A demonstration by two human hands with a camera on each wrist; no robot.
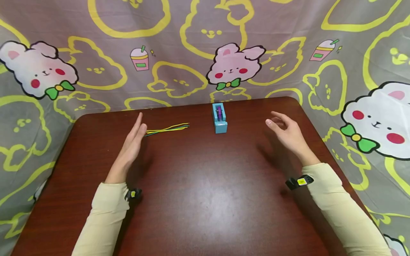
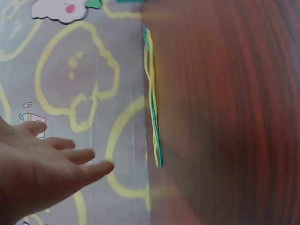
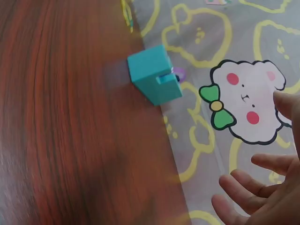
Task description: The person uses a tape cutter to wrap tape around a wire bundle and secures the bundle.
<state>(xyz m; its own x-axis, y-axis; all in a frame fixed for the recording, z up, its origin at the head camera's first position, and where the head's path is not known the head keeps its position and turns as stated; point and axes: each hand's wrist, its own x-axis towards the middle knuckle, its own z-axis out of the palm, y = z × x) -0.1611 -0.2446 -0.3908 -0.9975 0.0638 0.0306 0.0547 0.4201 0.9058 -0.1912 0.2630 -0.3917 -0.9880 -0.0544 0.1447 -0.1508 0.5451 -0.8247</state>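
Note:
In the head view my left hand (image 1: 129, 144) hovers over the left of the table, fingers straight, holding nothing. Just past its fingertips lies a small bundle of thin yellow and green cords (image 1: 168, 129); the left wrist view shows the same cords (image 2: 153, 98) lengthwise near the table edge. A blue tape dispenser (image 1: 220, 119) with a purple roll stands at the back middle. To its right my right hand (image 1: 289, 137) is raised with loosely bent fingers and nothing in them. The right wrist view has the dispenser (image 3: 154, 75) from its side, apart from the right hand (image 3: 262, 187).
The dark reddish-brown wooden table (image 1: 205, 185) has rounded back corners. A grey curtain (image 1: 179, 46) printed with yellow outlines and white cartoon animals hangs close behind it and along both sides. Each wrist wears a black band with a small device (image 1: 299, 182).

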